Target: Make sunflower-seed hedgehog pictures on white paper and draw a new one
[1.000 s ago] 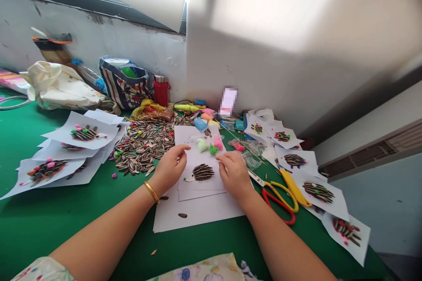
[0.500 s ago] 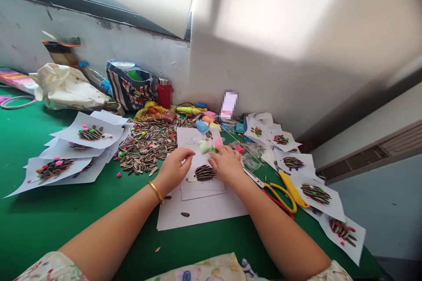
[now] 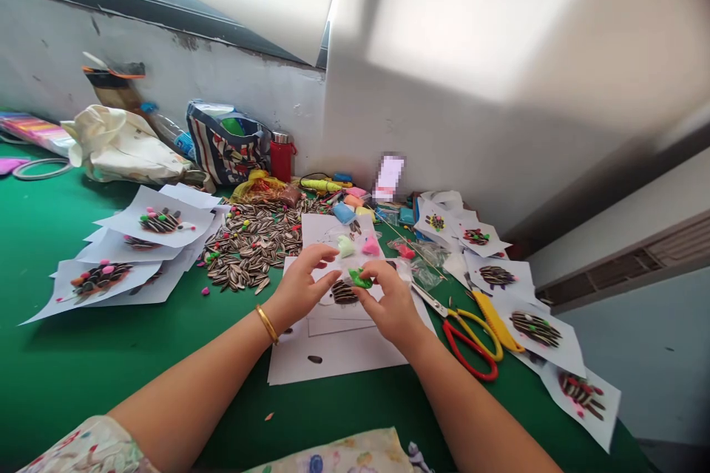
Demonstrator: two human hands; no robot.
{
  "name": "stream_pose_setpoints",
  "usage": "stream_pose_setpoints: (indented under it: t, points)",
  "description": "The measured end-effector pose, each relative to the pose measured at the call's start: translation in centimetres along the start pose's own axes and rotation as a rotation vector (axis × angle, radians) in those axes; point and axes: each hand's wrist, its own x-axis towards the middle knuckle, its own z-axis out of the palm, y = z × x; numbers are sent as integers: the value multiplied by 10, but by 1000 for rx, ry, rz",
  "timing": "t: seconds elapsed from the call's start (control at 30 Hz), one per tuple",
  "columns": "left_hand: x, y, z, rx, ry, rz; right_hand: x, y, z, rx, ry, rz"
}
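Note:
My right hand pinches a lump of bright green modelling clay just above the white paper. Close by on the left, my left hand has its thumb and fingers apart with nothing between them. Below the clay lies a hedgehog shape made of striped sunflower seeds, partly covered by my right hand. Pale green clay and pink clay sit on the paper beyond my hands. One loose seed rests near the paper's front edge.
A heap of sunflower seeds spreads to the left, beside stacked seed pictures. Scissors and a yellow utility knife lie at right, near more seed pictures. Bags and a red bottle stand along the wall.
My right hand has picked up the bright green clay and drawn it back toward me. My left hand has shifted slightly right and its fingers have spread.

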Motion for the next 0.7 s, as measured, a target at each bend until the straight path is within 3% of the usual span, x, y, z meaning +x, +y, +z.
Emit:
stream_pose_setpoints:
  t: [0.13,0.3,0.47,0.7]
  points:
    - [-3,7,2,-45,-53,46,-8,6,7,88,55,47]
    - [-4,14,0,-11,-49,71,-13,10,6,99,33,91]
    - [-6,14,1,-25,-109,9,-16,12,4,131,41,94]
    - [-5,6,3,-26,-50,13,-10,11,-1,116,-50,63]
